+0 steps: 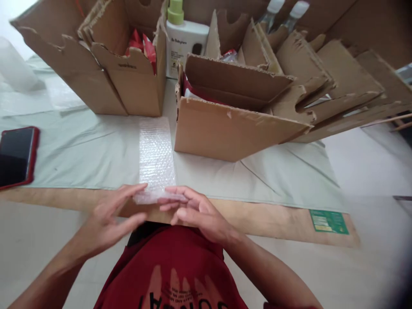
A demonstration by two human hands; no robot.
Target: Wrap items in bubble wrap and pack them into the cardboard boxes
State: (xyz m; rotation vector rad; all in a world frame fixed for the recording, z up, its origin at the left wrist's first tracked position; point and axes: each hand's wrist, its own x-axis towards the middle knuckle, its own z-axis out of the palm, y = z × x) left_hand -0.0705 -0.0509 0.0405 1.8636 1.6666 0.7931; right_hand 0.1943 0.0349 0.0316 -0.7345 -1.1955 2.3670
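A strip of clear bubble wrap (157,150) lies on the pale green cloth, its near end curled up at the table edge. My left hand (112,212) is beside the near left corner of the strip, thumb and fingers apart, with nothing held. On the other side, my right hand (196,210) has its fingers spread at the near right corner. Its fingertips overlap the curled end; whether they press on it I cannot tell. Slight blur softens both hands.
Open cardboard boxes (206,133) stand across the back, some holding red packets (149,49). A white bottle with a green cap (185,40) stands between them. A phone in a red case (17,156) lies left; a green card (328,222) is at the right front edge.
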